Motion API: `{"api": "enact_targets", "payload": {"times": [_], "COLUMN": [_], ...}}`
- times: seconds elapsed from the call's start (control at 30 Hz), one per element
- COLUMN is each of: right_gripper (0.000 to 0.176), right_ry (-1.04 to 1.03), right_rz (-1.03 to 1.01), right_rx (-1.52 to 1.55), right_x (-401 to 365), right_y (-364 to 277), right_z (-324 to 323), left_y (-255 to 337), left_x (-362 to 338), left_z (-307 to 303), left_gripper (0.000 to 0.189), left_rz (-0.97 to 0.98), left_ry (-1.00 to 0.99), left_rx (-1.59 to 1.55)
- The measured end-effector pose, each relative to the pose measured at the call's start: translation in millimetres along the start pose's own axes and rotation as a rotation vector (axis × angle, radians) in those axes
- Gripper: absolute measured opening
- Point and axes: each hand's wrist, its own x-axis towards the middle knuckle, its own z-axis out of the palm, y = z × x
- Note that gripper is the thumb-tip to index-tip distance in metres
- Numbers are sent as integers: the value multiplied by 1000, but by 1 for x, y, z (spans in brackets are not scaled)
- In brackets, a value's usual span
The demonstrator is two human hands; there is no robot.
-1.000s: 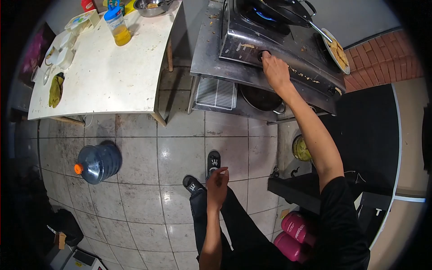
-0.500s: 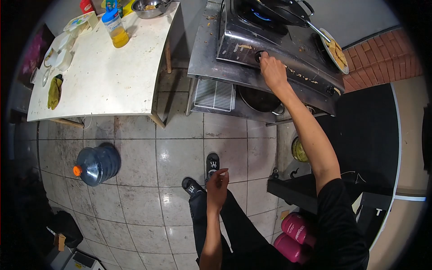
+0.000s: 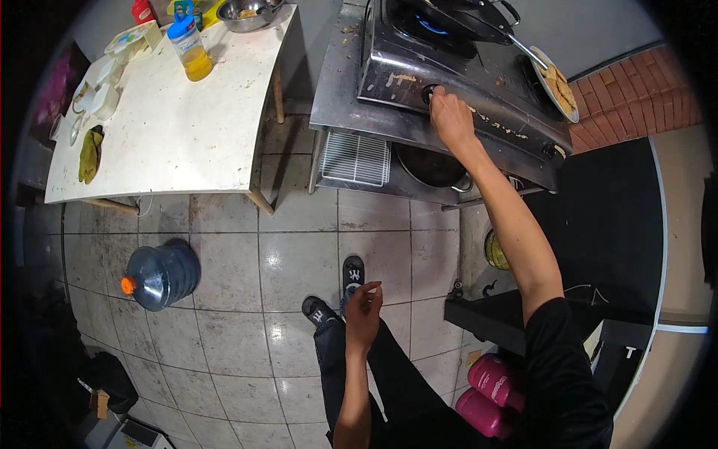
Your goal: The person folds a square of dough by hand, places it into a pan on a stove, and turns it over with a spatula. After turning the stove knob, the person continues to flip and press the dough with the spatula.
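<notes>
Right hand (image 3: 451,120) edged up-left, pinching stove knob (image 3: 429,93) at front edge; left hand (image 3: 363,314) half-curled, empty, over open floor (image 3: 299,254).

The control knob (image 3: 428,91) is small, round and dark, set in the sloping front panel of a stainless-steel gas stove (image 3: 393,71), towards the panel's left end. Only its left edge shows; the fingertips of the right hand (image 3: 450,120) cover the rest, so its setting cannot be read. The stove is a low, boxy tabletop unit on a steel counter (image 3: 336,97), its front panel smeared with pale streaks and crumbs. A second dark knob (image 3: 551,150) sits at the panel's far right end, untouched. Above the gripped knob, the burner shows a blue flame (image 3: 434,27) under a dark pan (image 3: 456,13).
</notes>
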Motion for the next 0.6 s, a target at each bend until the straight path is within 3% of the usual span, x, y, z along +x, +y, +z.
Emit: {"api": "enact_targets", "payload": {"times": [0.6], "right_gripper": [18], "right_ry": [9], "right_rz": [17], "right_rx": [104], "right_x": [0], "right_y": [2], "right_z": [3], "left_y": [1], "left_x": [0], "left_z": [2], "left_gripper": [22], "left_rz": [-9], "left_ry": [-3], "left_rx": [-5]}}
